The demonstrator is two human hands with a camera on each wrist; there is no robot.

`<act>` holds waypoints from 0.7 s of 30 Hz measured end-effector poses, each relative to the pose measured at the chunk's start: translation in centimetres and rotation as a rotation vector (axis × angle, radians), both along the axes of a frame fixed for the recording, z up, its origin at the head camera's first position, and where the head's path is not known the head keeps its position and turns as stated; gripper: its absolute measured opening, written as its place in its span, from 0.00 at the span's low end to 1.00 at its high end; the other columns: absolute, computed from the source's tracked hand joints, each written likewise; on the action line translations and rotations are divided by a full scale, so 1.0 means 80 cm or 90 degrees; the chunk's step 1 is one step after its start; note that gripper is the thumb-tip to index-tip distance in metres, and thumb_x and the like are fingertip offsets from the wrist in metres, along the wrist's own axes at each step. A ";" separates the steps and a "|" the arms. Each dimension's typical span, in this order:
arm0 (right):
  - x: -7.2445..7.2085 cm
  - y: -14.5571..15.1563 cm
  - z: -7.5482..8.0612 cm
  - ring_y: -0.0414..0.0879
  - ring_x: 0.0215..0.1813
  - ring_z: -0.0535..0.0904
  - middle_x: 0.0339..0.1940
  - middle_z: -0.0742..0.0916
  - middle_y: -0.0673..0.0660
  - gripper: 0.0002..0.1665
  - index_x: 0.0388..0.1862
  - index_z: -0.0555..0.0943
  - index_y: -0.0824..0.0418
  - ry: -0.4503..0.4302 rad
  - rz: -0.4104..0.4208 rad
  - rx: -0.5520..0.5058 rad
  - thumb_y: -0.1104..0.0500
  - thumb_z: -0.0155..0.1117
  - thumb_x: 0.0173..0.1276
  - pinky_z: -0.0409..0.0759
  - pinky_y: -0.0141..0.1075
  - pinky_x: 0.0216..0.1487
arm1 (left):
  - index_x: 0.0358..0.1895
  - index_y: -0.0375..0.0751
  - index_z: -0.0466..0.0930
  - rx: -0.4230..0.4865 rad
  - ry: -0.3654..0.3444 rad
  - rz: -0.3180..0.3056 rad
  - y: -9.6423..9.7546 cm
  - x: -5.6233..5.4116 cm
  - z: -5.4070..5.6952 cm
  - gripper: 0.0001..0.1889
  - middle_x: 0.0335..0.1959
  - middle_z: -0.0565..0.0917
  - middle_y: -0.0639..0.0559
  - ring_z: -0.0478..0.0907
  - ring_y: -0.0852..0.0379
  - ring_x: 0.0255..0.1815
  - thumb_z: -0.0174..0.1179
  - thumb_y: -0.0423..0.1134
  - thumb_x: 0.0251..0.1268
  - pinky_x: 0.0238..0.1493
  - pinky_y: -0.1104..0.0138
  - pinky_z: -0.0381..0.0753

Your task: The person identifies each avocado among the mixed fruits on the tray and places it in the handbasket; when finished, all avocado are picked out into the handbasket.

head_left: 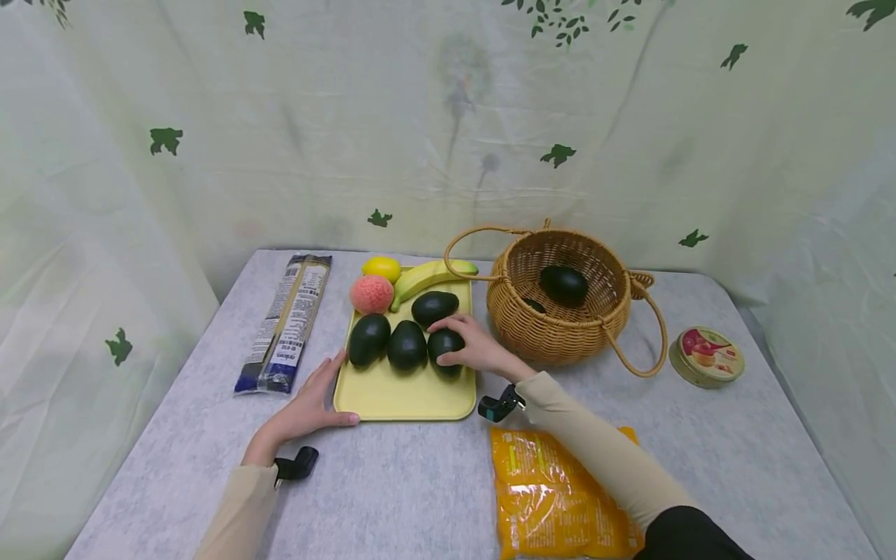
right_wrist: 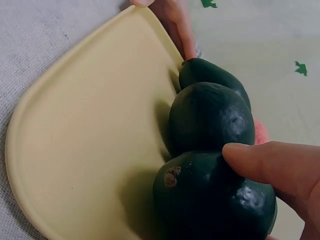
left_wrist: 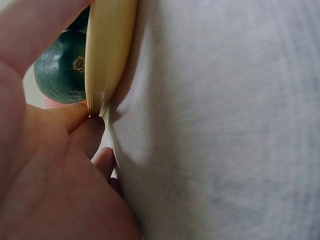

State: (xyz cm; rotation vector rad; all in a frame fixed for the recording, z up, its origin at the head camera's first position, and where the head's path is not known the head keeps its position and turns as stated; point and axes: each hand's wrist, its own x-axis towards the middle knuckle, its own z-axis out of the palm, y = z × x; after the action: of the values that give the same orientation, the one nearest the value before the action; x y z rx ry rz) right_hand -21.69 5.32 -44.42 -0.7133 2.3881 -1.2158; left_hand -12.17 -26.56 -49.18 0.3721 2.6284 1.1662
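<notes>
In the head view, my right hand [head_left: 479, 344] grips a dark green avocado [head_left: 442, 344] at the right of a yellow tray [head_left: 406, 398]. Its thumb lies against the fruit's side in the right wrist view, where the stem scar of this avocado [right_wrist: 210, 197] shows. My left hand [head_left: 308, 408] rests at the tray's near left corner, thumb along the front edge and straight fingers touching the left side. Beside the gripped fruit are more avocados, a middle one [head_left: 407, 347], a left one [head_left: 369, 340] and one behind [head_left: 435, 308]. A pink round fruit [head_left: 372, 295], lemon [head_left: 381, 268] and banana [head_left: 425, 280] lie farther back.
Right of the tray stands a wicker basket [head_left: 553, 338] with avocados [head_left: 563, 285] inside, its handles folded outward. A round tin [head_left: 707, 356] sits at far right. An orange packet [head_left: 553, 498] lies under my right forearm; a long noodle-like packet [head_left: 287, 327] lies left.
</notes>
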 end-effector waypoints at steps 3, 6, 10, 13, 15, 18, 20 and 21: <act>0.001 0.002 0.002 0.56 0.66 0.62 0.67 0.65 0.63 0.27 0.60 0.77 0.55 -0.009 -0.001 -0.015 0.61 0.70 0.60 0.64 0.50 0.63 | 0.77 0.41 0.37 0.001 -0.001 0.000 0.000 0.000 0.000 0.60 0.76 0.43 0.34 0.33 0.33 0.74 0.72 0.51 0.50 0.65 0.35 0.40; 0.001 0.007 0.007 0.54 0.66 0.62 0.66 0.67 0.62 0.27 0.59 0.77 0.55 -0.010 0.005 -0.032 0.62 0.70 0.59 0.63 0.49 0.64 | 0.77 0.41 0.37 -0.001 -0.004 0.001 0.000 0.001 0.001 0.60 0.76 0.43 0.34 0.33 0.33 0.74 0.72 0.51 0.50 0.65 0.35 0.40; -0.001 0.018 0.019 0.50 0.66 0.63 0.65 0.71 0.57 0.27 0.59 0.77 0.56 -0.010 0.024 -0.072 0.62 0.69 0.59 0.63 0.47 0.64 | 0.77 0.41 0.37 -0.001 -0.003 0.002 0.001 0.001 0.001 0.60 0.76 0.43 0.34 0.34 0.32 0.74 0.73 0.51 0.50 0.65 0.35 0.40; -0.002 0.027 0.030 0.51 0.63 0.68 0.65 0.72 0.53 0.27 0.60 0.76 0.54 -0.045 0.033 -0.117 0.62 0.69 0.61 0.69 0.47 0.59 | 0.77 0.41 0.38 -0.002 -0.001 0.002 0.001 0.001 0.002 0.60 0.76 0.43 0.34 0.34 0.32 0.74 0.73 0.50 0.49 0.65 0.35 0.40; -0.001 0.032 0.039 0.53 0.60 0.71 0.66 0.71 0.51 0.28 0.61 0.75 0.53 -0.083 0.034 -0.150 0.62 0.68 0.62 0.72 0.46 0.56 | 0.77 0.40 0.38 -0.002 -0.001 0.003 0.001 0.001 0.002 0.60 0.76 0.43 0.34 0.34 0.32 0.74 0.73 0.50 0.49 0.65 0.35 0.40; 0.001 0.040 0.054 0.56 0.58 0.73 0.68 0.69 0.50 0.29 0.63 0.74 0.51 -0.136 0.039 -0.201 0.62 0.67 0.63 0.74 0.46 0.53 | 0.77 0.40 0.38 -0.003 -0.002 0.004 0.001 0.001 0.002 0.60 0.75 0.43 0.33 0.34 0.32 0.74 0.73 0.50 0.49 0.65 0.35 0.40; 0.002 0.044 0.065 0.57 0.58 0.73 0.68 0.68 0.50 0.29 0.64 0.74 0.52 -0.160 0.045 -0.232 0.62 0.66 0.63 0.75 0.47 0.53 | 0.77 0.40 0.38 -0.004 -0.003 0.005 0.001 0.001 0.002 0.60 0.75 0.43 0.33 0.34 0.32 0.74 0.73 0.50 0.49 0.65 0.35 0.40; 0.003 0.047 0.071 0.57 0.58 0.73 0.68 0.68 0.49 0.29 0.64 0.73 0.52 -0.172 0.048 -0.249 0.63 0.66 0.63 0.75 0.47 0.53 | 0.77 0.40 0.38 -0.004 -0.004 0.005 0.001 0.001 0.002 0.60 0.76 0.43 0.33 0.34 0.32 0.74 0.73 0.50 0.49 0.65 0.35 0.40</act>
State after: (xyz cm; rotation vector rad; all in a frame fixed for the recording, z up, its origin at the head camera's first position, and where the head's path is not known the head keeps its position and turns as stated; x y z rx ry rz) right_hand -21.48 9.04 -38.76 -0.6915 1.9100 -1.6532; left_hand -12.08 -26.45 -49.02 0.3568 2.6307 1.1589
